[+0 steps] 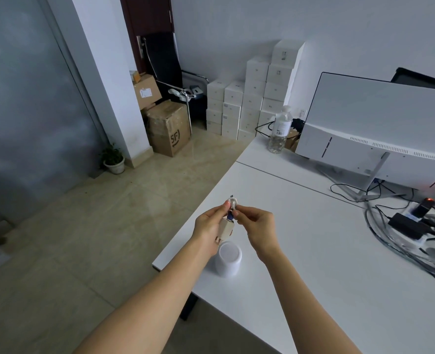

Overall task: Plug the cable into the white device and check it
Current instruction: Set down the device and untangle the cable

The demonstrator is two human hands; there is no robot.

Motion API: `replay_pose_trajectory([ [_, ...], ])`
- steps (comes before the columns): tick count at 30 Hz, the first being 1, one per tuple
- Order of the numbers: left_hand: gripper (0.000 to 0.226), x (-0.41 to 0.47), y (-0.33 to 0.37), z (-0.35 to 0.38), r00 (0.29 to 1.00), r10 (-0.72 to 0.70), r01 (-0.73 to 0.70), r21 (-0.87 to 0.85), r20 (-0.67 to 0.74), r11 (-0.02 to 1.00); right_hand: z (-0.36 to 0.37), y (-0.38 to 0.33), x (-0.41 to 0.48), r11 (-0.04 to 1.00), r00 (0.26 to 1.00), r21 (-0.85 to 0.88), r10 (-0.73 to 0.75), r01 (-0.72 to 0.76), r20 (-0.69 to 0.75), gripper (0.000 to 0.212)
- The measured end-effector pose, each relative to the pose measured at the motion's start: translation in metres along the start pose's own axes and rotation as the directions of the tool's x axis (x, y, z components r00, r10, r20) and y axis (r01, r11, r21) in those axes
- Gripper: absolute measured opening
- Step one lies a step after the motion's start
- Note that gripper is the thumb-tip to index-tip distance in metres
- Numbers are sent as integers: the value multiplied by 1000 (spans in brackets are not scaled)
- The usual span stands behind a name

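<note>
A white cylindrical device [227, 259] stands upright on the white table [313, 251] near its left edge. Just above it, my left hand [208, 227] holds a white plug adapter [225, 229] with metal prongs pointing down. A coiled white cable [233, 203] with a blue connector sits at the adapter's top. My right hand [258, 223] pinches that coiled cable with thumb and forefinger. Both hands hover above the table, apart from the device.
A white monitor [379, 129] stands at the back right, with a power strip [415, 218] and tangled cables beside it. A water bottle [280, 130] stands at the far table edge. Stacked white boxes [252, 98] and cardboard boxes [167, 126] fill the floor behind.
</note>
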State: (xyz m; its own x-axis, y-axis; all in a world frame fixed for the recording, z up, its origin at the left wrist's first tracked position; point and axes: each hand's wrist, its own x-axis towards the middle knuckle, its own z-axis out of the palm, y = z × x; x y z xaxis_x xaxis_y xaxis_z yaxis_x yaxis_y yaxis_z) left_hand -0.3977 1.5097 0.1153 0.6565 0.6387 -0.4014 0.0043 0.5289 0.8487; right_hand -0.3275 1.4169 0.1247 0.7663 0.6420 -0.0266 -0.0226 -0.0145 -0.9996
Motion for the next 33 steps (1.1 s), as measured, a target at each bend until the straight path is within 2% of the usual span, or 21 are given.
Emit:
replay_pose_trajectory([
  [5, 13, -2, 0, 4, 1000, -5, 5, -3, -27, 1000, -1, 0, 2, 993, 999, -114, 27, -32, -43, 15],
  [10, 17, -6, 1, 7, 999, -11, 11, -1, -47, 1000, -3, 5, 3, 981, 999, -191, -19, 10, -47, 12],
  [14, 26, -6, 2, 8, 999, -34, 33, -36, -30, 999, -3, 7, -1, 992, 998, -120, -48, 44, -33, 12],
  [22, 20, -8, 8, 10, 992, -125, 123, -135, -7, 983, -4, 9, -5, 997, 999, 70, -41, 42, -23, 10],
  [28, 30, -7, 7, 4, 991, -130, 131, -30, 30, 991, -5, 5, 0, 962, 996, 269, 71, -52, -59, 12],
  [33, 24, -12, 10, 3, 994, -93, 89, 85, 52, 992, -11, 2, 2, 964, 996, 262, 57, -38, -63, 11],
])
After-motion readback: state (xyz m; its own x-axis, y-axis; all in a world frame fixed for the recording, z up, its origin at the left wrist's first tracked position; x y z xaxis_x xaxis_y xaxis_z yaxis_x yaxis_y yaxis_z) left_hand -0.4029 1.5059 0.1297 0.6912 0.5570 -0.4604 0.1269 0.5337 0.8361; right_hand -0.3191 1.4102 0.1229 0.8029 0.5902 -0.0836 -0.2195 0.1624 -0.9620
